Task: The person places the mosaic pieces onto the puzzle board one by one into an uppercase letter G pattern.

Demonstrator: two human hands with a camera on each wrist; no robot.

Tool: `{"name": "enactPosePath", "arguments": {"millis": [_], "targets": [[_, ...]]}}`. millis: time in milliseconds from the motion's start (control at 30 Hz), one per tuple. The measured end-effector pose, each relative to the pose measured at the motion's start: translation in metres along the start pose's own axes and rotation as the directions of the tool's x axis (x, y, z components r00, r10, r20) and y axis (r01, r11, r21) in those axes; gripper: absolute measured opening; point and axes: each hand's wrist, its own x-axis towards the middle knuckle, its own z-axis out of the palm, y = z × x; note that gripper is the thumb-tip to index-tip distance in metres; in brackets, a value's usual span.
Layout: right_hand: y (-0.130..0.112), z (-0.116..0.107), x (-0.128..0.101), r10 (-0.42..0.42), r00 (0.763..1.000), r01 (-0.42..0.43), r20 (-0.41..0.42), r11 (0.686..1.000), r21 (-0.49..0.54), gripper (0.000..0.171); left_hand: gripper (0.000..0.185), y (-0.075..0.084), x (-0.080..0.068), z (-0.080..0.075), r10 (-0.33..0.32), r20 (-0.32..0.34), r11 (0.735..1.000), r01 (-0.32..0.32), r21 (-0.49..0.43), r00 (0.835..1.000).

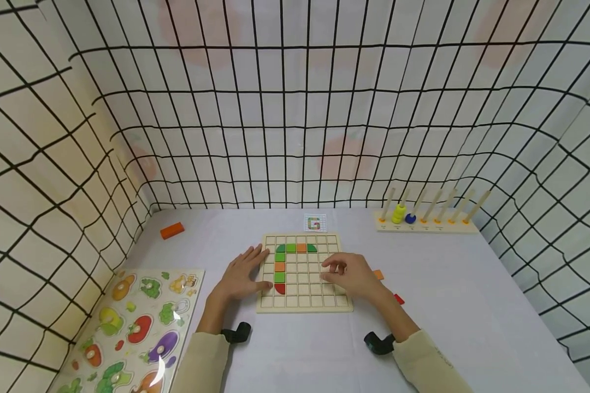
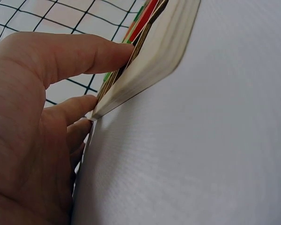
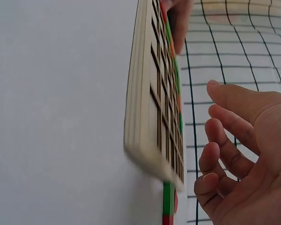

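Observation:
A wooden grid board (image 1: 305,301) lies flat on the white table. Coloured tiles run along its upper row and down its left side: green squares (image 1: 291,248), orange squares (image 1: 280,267), green quarter-rounds (image 1: 312,248) and a red quarter-round (image 1: 280,289). My left hand (image 1: 243,273) rests at the board's left edge, fingers spread, with the thumb on its rim. Above the board's right side hovers my right hand (image 1: 352,274), fingers loosely bent; the right wrist view shows nothing between them. An orange tile (image 1: 378,274) and a red tile (image 1: 399,299) lie right of the board, partly covered.
A small pattern card (image 1: 315,222) lies behind the board. At the back right stands a peg stand (image 1: 428,226) with yellow and blue beads. An orange block (image 1: 172,231) is at the back left, a vegetable puzzle board (image 1: 142,297) at the front left. Black netting (image 1: 295,125) surrounds the table.

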Motion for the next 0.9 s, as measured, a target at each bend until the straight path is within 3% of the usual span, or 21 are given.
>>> {"name": "enactPosePath", "arguments": {"millis": [200,533,900], "targets": [[0.019,-0.019,-0.006,0.085,0.996,-0.086,-0.036,0.996,-0.032,0.025,0.087,-0.002,0.001,0.001,0.002,-0.009,1.0,-0.002,0.002,1.0],[0.049,-0.035,-0.018,0.107,0.992,-0.112,-0.069,0.992,-0.066,0.023,0.087,-0.003,0.0,0.001,0.037,-0.017,0.999,-0.037,0.019,0.999],[0.052,-0.037,-0.013,0.079,0.995,-0.068,0.055,0.98,-0.187,0.024,0.087,-0.002,-0.001,0.001,0.038,-0.025,0.999,-0.038,-0.003,0.999]]}}
